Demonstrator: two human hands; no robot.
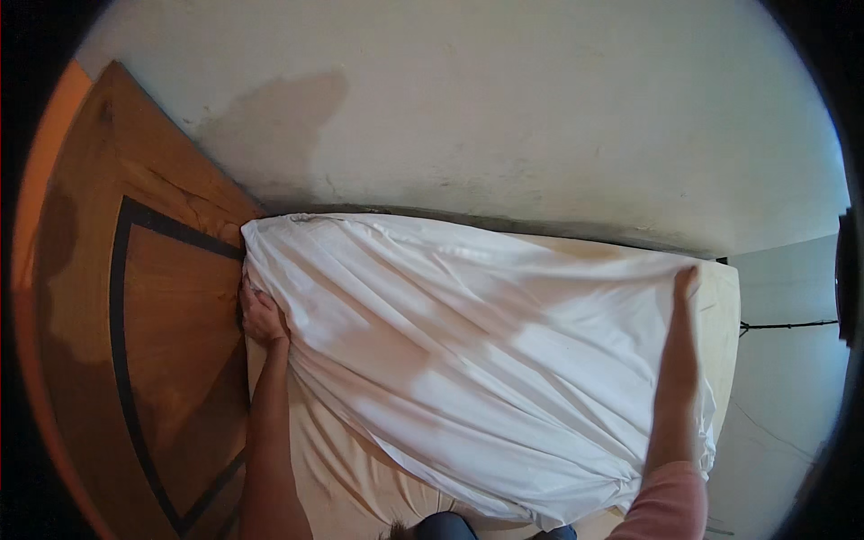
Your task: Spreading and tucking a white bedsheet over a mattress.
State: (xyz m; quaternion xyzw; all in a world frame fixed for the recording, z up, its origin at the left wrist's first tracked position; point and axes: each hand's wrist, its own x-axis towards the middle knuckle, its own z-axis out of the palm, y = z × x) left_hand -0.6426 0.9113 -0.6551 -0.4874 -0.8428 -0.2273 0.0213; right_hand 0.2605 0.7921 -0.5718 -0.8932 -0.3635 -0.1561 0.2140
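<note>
A white fitted sheet (432,337) lies in long diagonal folds over a cream mattress (722,324). Its upper left corner is wrapped over the mattress corner beside the wooden headboard. My left hand (262,316) is at the mattress's left side, against the headboard, with the sheet's edge by its fingers; the fingertips are partly hidden in the gap. At the upper right, my right hand (687,282) is closed at the sheet's edge, near the mattress's far right corner. Bare mattress shows to the right of this hand and at the lower left.
The wooden headboard (182,290) with a dark inlaid band stands close on the left. A stained pale wall (513,121) runs along the mattress's far side. Beyond the right end, a thin dark rod or cord (786,326) extends sideways. My knees (445,526) are at the near edge.
</note>
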